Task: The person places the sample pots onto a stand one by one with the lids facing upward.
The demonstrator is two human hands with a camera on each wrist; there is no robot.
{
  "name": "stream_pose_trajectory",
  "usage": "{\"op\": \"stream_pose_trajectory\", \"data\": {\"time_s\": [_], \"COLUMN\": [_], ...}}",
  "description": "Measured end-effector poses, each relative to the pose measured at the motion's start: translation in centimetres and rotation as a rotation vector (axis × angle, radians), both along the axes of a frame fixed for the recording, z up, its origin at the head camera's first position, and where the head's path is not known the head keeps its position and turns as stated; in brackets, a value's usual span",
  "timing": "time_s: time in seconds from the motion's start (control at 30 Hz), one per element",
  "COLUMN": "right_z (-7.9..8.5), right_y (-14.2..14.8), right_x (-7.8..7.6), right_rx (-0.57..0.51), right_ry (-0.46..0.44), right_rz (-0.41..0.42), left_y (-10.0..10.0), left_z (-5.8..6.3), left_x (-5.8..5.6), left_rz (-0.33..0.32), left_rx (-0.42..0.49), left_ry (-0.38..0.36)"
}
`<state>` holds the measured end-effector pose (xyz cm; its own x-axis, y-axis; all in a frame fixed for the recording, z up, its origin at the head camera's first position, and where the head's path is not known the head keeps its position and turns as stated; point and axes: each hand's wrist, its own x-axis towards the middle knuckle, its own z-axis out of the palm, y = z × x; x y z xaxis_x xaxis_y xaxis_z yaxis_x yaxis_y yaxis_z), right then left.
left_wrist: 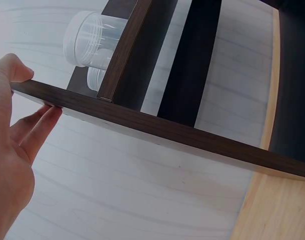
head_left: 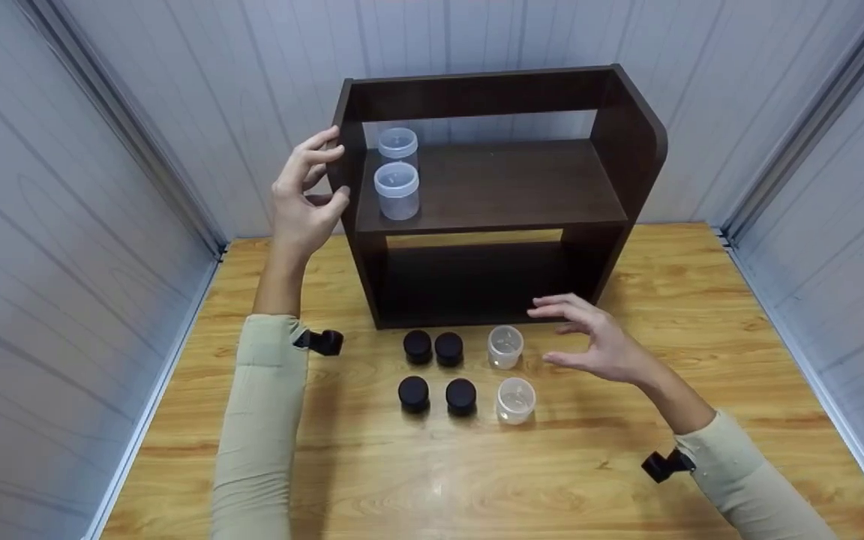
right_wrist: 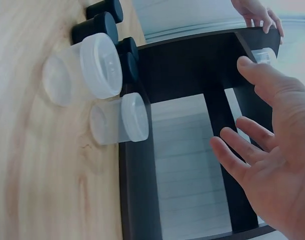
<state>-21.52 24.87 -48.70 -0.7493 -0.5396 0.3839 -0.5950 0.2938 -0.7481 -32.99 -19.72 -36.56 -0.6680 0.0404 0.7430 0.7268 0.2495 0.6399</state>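
Note:
My left hand (head_left: 306, 196) grips the left side panel of a dark brown two-tier shelf (head_left: 514, 187). In the left wrist view the thumb lies on one side of the panel's edge (left_wrist: 142, 120) and the fingertips touch the other. Beside it, on the upper board, stand two clear plastic jars, the front one (head_left: 397, 192) and the back one (head_left: 398, 142). My right hand (head_left: 597, 341) hovers with fingers spread and holds nothing. Left of it, two clear jars stand on the wooden table, one nearer the shelf (head_left: 505, 348) and one nearer me (head_left: 515, 401).
Several small black-topped jars (head_left: 461, 397) stand in two rows on the table (head_left: 417, 480), left of the clear jars. The shelf's lower tier (head_left: 477, 281) opens just behind them. Pale panelled walls (head_left: 79, 247) close in the table at left, right and back.

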Motion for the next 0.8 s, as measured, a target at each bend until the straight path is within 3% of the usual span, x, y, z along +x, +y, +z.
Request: {"op": "stream_pose_trajectory", "data": {"time_s": [0.47,0.8], "right_z": [-2.4,-4.3], "right_y": [0.5,0.3], "right_x": [0.8,1.2], "right_rx": [0.011,0.04], "right_ry": [-0.146,-0.248], "right_rz": [0.127,0.163], "left_y": [0.3,0.5], "left_z": [0.2,0.1], "left_x": [0.1,0.1], "left_rz": [0.001,-0.012], "left_rx": [-0.008,0.026], "left_ry": [0.009,0.0]}}
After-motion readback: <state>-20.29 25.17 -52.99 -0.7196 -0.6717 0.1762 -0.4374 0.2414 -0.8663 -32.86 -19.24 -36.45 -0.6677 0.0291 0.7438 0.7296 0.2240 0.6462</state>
